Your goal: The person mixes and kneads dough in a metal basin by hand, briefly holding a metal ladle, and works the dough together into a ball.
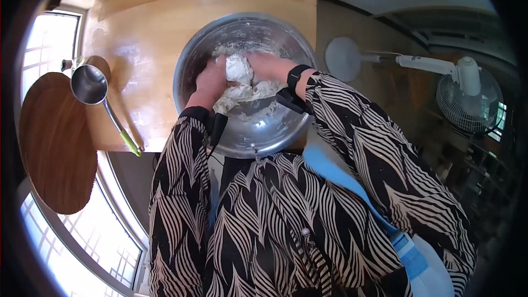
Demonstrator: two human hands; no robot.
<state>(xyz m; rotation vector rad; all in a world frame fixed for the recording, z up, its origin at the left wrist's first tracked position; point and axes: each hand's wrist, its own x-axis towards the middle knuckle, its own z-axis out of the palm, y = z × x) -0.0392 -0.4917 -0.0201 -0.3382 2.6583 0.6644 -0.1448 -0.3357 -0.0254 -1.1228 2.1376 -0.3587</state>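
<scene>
A wide metal bowl (264, 142) stands at the table's near edge, in front of my body. Inside it lies a rough, lumpy white dough (239, 70), with floury crumbs and smears on the bowl's wall. My left hand (212, 80) is closed on the dough's left side, with the fingertips partly hidden by the lump. From the right, my right hand (269, 67) grips the dough too, its fingers bent down into it and mostly out of sight. Dark bands are around both wrists.
On the wooden table (148, 38), a metal ladle (89, 84) with a green handle end lies left of the bowl. A round wooden board (58, 143) is at the far left, by bright windows. A white standing fan (467, 93) is at the right, beyond the table.
</scene>
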